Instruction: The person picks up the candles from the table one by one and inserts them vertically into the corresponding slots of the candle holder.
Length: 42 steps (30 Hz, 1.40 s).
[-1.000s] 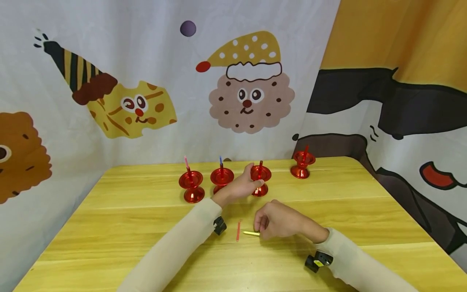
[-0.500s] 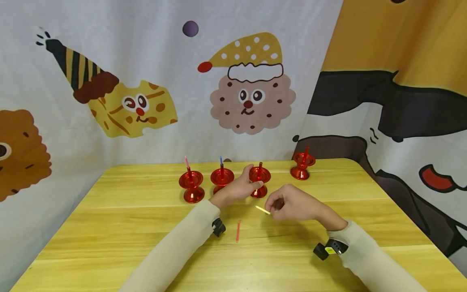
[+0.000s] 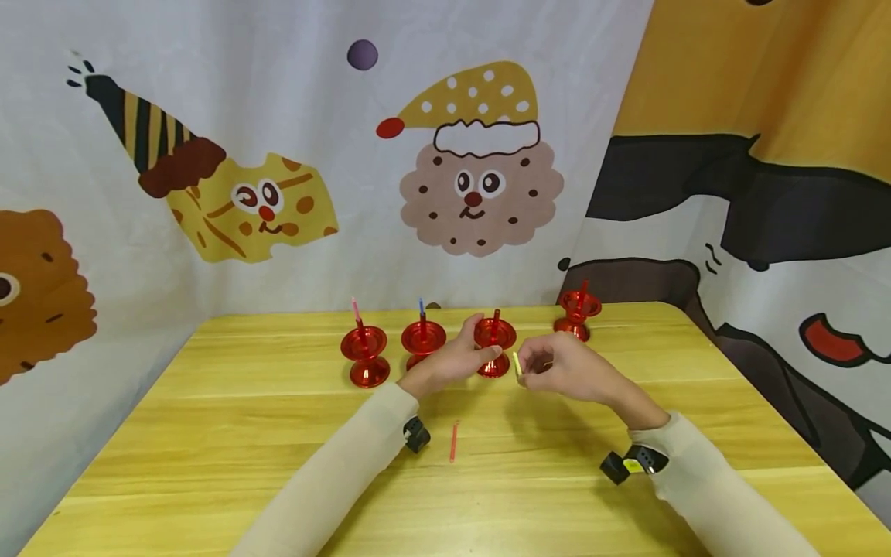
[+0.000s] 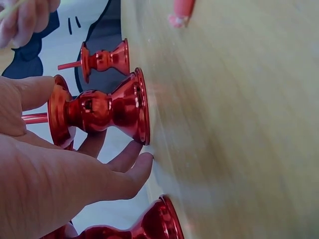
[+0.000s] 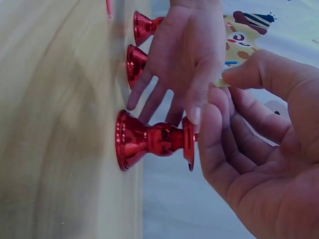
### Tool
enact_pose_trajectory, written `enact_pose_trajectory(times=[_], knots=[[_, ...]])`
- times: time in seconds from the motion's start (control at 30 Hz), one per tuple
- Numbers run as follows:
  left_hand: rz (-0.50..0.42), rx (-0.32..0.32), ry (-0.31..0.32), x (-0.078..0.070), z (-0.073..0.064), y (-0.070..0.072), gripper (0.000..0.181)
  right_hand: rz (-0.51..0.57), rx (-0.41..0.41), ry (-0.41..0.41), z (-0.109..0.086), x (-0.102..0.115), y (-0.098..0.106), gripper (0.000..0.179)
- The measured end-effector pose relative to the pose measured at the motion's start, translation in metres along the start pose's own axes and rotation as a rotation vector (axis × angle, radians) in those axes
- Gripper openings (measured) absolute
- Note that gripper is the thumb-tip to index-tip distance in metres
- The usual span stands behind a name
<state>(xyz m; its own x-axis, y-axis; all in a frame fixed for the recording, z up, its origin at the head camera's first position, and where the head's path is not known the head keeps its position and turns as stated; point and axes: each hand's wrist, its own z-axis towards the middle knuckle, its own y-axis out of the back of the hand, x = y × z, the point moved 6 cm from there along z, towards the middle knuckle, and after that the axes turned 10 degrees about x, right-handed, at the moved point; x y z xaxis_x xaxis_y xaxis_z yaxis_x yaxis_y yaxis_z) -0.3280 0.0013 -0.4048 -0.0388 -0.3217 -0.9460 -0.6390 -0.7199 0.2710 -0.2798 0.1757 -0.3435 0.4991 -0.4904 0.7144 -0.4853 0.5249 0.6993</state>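
Note:
My left hand holds the third red candle holder, a shiny metal one on the table. In the left wrist view the thumb is at the rim of the holder's dish, and the fingers reach round behind its stem. Between thumb and fingertips, my right hand pinches a short yellow candle, tilted nearly upright just right of that holder. Mostly hidden by the fingers in the right wrist view, the yellow candle shows only a small piece. An empty red tube rises from the holder's dish.
Left of my left hand stand a holder with a pink candle and another holder with a blue candle. A fourth holder is at the back right. A pinkish-red candle lies on the wooden table. A printed curtain hangs behind.
My right hand has lifted the yellow candle from the table and carried it up and right beside the third holder, turning it from flat to nearly upright. My left hand has stayed at the holder.

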Motion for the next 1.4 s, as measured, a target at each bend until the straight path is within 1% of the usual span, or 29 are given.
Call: enact_pose_trajectory(times=[0.1,0.2,0.4,0.57,0.73,0.8,0.93,1.1,1.23,1.4], knots=[[-0.006,0.002,0.001,0.0,0.0,0.0,0.087,0.021,-0.072,0.012,0.003,0.001,0.008,0.013],[-0.004,0.002,0.002,-0.002,0.0,0.0,0.086,0.015,-0.156,0.013,0.009,0.0,0.016,0.012],[-0.008,0.005,0.004,-0.003,-0.001,-0.001,0.086,-0.008,-0.282,-0.035,0.025,0.0,0.03,0.004],[-0.022,0.006,0.019,-0.001,-0.003,-0.001,0.088,-0.032,-0.37,-0.056,0.035,0.0,0.036,0.005],[-0.036,0.001,0.019,0.0,-0.004,-0.001,0.088,-0.078,-0.465,-0.04,0.043,0.0,0.039,0.005],[-0.041,-0.003,0.016,0.0,-0.004,-0.001,0.088,-0.085,-0.491,-0.028,0.045,-0.001,0.039,0.006],[-0.044,-0.005,0.018,0.0,-0.005,-0.001,0.088,-0.091,-0.509,-0.005,0.049,-0.003,0.039,0.006],[-0.055,-0.008,0.015,0.0,-0.005,-0.001,0.087,-0.087,-0.498,0.008,0.053,-0.006,0.037,0.004],[-0.056,-0.005,0.016,0.0,-0.006,0.0,0.087,-0.103,-0.488,-0.001,0.056,-0.007,0.035,0.005],[-0.051,-0.001,0.017,0.001,-0.005,0.0,0.088,-0.108,-0.473,-0.034,0.058,-0.009,0.033,0.004]])
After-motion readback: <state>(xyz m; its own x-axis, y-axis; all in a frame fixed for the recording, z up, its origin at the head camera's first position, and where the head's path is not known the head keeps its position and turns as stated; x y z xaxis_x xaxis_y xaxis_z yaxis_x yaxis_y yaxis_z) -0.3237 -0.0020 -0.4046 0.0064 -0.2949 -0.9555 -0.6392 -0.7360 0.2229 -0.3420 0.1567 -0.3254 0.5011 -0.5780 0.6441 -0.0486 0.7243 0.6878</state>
